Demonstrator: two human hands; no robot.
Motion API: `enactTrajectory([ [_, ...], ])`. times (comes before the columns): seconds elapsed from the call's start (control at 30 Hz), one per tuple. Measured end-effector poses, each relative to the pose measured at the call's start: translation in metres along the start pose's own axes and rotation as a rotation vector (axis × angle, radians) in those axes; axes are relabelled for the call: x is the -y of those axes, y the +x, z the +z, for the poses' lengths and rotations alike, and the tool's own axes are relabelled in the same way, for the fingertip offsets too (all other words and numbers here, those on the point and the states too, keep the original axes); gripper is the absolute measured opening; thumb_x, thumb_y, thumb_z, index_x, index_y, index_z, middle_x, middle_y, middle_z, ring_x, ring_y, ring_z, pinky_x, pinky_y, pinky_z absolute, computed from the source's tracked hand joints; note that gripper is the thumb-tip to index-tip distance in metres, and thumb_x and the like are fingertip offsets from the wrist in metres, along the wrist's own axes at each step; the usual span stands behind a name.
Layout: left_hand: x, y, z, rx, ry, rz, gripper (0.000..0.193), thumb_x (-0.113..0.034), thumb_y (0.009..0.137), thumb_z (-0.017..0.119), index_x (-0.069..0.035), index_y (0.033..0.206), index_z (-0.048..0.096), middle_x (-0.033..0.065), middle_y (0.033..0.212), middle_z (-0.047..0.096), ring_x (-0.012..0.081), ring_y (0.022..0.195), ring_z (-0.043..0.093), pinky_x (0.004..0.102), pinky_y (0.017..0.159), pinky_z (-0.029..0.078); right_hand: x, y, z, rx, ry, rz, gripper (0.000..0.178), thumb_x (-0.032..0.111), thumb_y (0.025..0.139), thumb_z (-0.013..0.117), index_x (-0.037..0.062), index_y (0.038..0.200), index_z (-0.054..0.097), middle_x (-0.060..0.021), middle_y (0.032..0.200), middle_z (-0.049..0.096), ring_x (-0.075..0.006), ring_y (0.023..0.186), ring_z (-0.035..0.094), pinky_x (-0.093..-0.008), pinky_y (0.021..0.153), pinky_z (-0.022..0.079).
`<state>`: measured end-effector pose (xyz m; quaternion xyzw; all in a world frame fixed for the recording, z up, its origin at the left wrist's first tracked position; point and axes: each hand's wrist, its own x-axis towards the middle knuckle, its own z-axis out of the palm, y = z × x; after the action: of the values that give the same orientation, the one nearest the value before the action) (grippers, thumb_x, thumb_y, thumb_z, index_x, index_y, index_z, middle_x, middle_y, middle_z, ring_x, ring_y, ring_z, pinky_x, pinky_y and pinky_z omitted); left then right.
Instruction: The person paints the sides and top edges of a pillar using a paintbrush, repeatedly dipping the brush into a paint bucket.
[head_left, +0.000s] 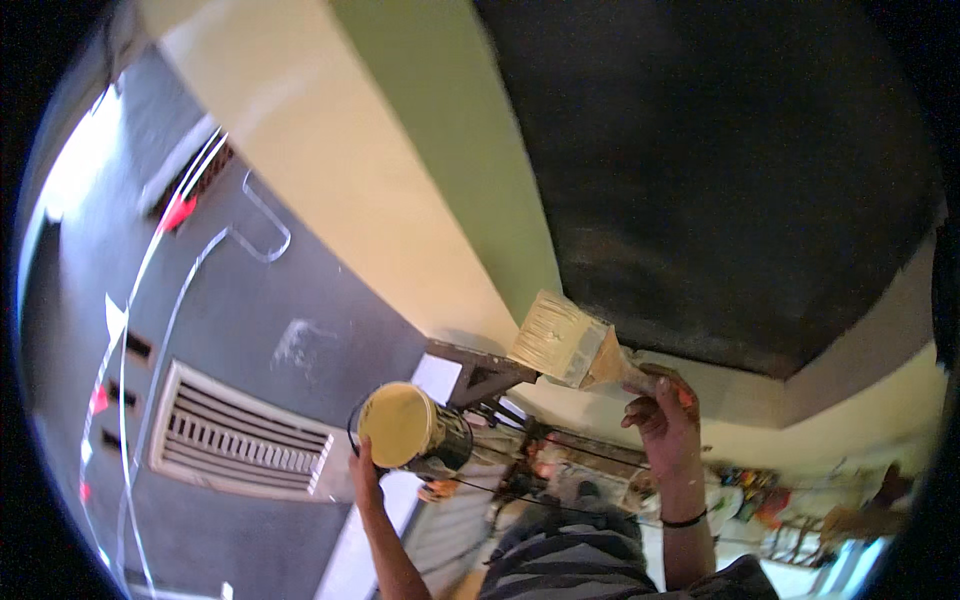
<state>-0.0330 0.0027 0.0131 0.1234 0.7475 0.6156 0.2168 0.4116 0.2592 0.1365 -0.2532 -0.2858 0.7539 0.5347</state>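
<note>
A wide flat paintbrush (560, 338), its bristles caked in pale yellow paint, is gripped by the handle in my right hand (668, 415). The bristles point up and left, over the lower end of the green and cream painted bands; whether they touch the surface I cannot tell. Lower and to the left, my left hand (366, 472) holds a small dark paint bucket (440, 445) at its side near the rim. The bucket is tilted so its mouth faces me, and yellow paint (396, 424) shows inside.
A cream band (330, 190) and a green band (440, 150) border a large black panel (710, 180). On the grey wall at left are a white louvred vent (240, 430) and strings with red and white flags (180, 212). Far below lies a cluttered floor (750, 495); a dark bracket (485, 375) stands behind the bucket.
</note>
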Motion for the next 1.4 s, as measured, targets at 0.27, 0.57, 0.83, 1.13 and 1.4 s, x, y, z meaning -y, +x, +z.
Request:
enactTrajectory([
  [0.27, -0.015, -0.012, 0.016, -0.061, 0.0, 0.03, 0.047, -0.047, 0.097, 0.062, 0.0, 0.103, 0.065, -0.0011, 0.082, 0.062, 0.0062, 0.071, 0.054, 0.0245, 0.058, 0.042, -0.028, -0.008, 0.03, 0.007, 0.215, 0.423, 0.035, 0.035, 0.103, 0.055, 0.0035, 0.111, 0.067, -0.0121, 0.095, 0.074, -0.0157, 0.073, 0.071, -0.0316, 0.062, 0.058],
  [0.57, -0.008, -0.009, 0.015, -0.213, 0.114, 0.064, 0.048, -0.044, 0.093, 0.065, 0.003, 0.086, 0.061, 0.0048, 0.07, 0.058, 0.0139, 0.068, 0.05, 0.0347, 0.062, 0.043, -0.1, 0.008, 0.049, 0.156, 0.292, 0.663, 0.032, 0.025, 0.103, 0.054, -0.0024, 0.115, 0.065, -0.0157, 0.098, 0.074, -0.0208, 0.085, 0.074, -0.0345, 0.074, 0.062],
  [0.83, -0.004, -0.01, 0.012, -0.214, 0.153, 0.028, 0.051, -0.048, 0.092, 0.064, 0.003, 0.086, 0.06, 0.0116, 0.068, 0.059, 0.0216, 0.064, 0.055, 0.0378, 0.062, 0.045, -0.164, 0.03, 0.121, 0.46, -0.742, 0.289, 0.036, 0.025, 0.103, 0.056, -0.0051, 0.12, 0.063, -0.0166, 0.1, 0.073, -0.0251, 0.084, 0.074, -0.037, 0.075, 0.062],
  [1.13, -0.008, -0.016, 0.01, -0.307, 0.203, 0.056, 0.051, -0.05, 0.092, 0.059, 0.001, 0.096, 0.064, 0.0229, 0.08, 0.067, 0.0418, 0.078, 0.066, 0.0477, 0.068, 0.049, -0.117, 0.05, 0.106, 0.445, -0.939, 0.307, 0.037, 0.024, 0.103, 0.058, -0.0083, 0.12, 0.062, -0.0206, 0.1, 0.072, -0.026, 0.087, 0.074, -0.0361, 0.078, 0.063],
  [1.4, -0.012, -0.015, 0.009, -0.25, 0.211, -0.018, 0.053, -0.051, 0.092, 0.06, 0.002, 0.091, 0.062, 0.0226, 0.077, 0.065, 0.0398, 0.075, 0.065, 0.0468, 0.067, 0.048, -0.137, 0.035, 0.152, 1.131, -1.537, -0.672, 0.028, 0.005, 0.095, 0.063, -0.0023, 0.121, 0.066, -0.0175, 0.11, 0.072, -0.0244, 0.091, 0.073, -0.034, 0.08, 0.061],
])
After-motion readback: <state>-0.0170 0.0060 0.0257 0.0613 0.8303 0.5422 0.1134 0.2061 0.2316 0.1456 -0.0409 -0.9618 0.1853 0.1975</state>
